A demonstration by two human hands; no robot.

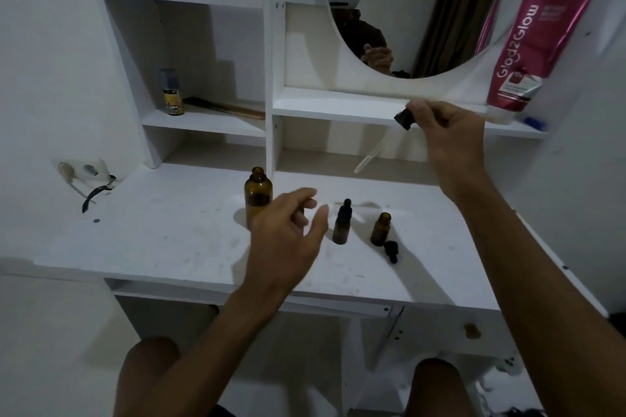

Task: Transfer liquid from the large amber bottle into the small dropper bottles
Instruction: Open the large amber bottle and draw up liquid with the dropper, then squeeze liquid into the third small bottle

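My right hand (440,127) pinches a black-capped clear glass pipette (379,145) over the white desk (169,230). My left hand (291,230) is loose and empty, partly blocking the uncapped large amber glass bottle (258,191). A capped small amber bottle (341,223) stands just beside it.

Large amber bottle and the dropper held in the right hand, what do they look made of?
The large amber bottle: see-through brown with a glossy sheen, likely glass, though tinted plastic is possible. The dropper: clear, thin tube, glass or clear plastic; its black top, pinched by the right hand, looks matte, probably rubber or plastic.
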